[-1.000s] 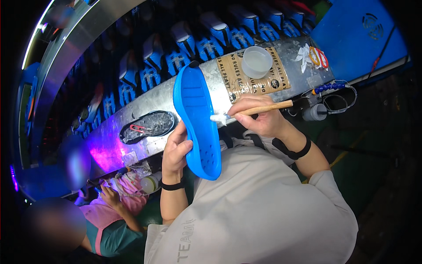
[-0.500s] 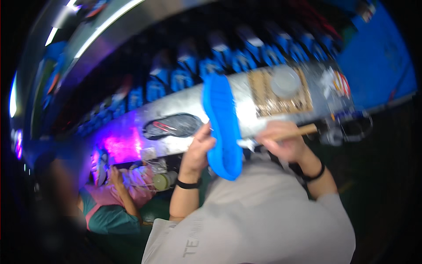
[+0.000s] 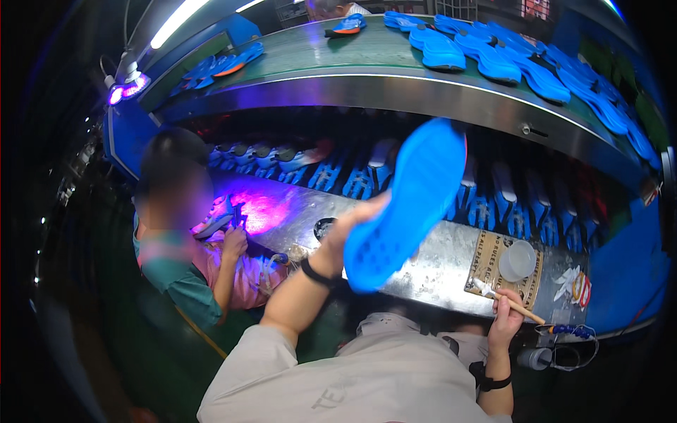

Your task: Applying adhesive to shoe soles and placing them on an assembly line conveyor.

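My left hand (image 3: 347, 227) grips a blue shoe sole (image 3: 412, 201) by its left edge. The sole is held up and tilted above the bench, its inner face with small dimples toward me. In my right hand (image 3: 506, 319) is a brush (image 3: 529, 313) with a wooden handle and white bristles, apart from the sole. Its bristle end lies over a piece of brown cardboard (image 3: 485, 262), beside a round whitish plastic tub (image 3: 518, 259). A dark thing (image 3: 323, 229) on the bench is mostly covered by my left hand.
More blue soles (image 3: 543, 81) lie on a green conveyor belt (image 3: 303, 60) above the metal bench (image 3: 444, 282). Shoes on blue holders (image 3: 358, 180) line the shelf below. At left a co-worker (image 3: 183, 275) holds a shoe (image 3: 214, 218) under purple light. Cables (image 3: 575, 352) hang at right.
My left hand has raised the sole up and to the right. The brush has moved right, away from the sole to the cardboard. My view has tilted up, showing the conveyor.
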`<state>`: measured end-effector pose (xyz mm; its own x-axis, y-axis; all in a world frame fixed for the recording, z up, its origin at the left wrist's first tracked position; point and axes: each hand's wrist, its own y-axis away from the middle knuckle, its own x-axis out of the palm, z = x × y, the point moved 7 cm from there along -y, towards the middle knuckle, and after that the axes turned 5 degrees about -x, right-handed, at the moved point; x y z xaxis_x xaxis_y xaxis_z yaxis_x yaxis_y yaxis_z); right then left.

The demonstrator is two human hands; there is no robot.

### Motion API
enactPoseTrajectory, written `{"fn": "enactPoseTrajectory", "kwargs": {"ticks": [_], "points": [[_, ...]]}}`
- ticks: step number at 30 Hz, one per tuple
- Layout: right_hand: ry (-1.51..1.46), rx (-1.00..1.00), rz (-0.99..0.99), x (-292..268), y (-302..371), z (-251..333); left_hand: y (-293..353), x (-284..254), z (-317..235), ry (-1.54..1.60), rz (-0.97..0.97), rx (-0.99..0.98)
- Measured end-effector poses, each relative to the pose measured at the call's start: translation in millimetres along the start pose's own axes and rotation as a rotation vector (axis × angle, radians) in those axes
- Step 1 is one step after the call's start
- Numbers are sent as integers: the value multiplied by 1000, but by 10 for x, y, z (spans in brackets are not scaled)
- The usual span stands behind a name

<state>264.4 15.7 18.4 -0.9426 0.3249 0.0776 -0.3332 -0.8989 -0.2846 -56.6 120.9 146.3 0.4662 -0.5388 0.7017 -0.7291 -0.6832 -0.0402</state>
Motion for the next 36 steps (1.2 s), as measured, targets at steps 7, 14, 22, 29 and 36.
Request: {"fn": "enactPoseTrajectory", "kwargs": {"ticks": [7,14,22,29,36], "points": [[116,-87,53,111,101,-8,-747,-168,-1888,512,-114,632],[399,-278,114,198,139,322,-534,-330,-1699,-680,-687,873],[708,-568,108,-24,-155,663,-819,170,-2073,-2018,-897,1307],[1093,-571,154,-413,-874,465,-1346,-305,-1995,-2329,-953,1324],[1224,-372,348,-602,-1246,50,-1317,-543,-2089,-2404,-1012,1324]]}}
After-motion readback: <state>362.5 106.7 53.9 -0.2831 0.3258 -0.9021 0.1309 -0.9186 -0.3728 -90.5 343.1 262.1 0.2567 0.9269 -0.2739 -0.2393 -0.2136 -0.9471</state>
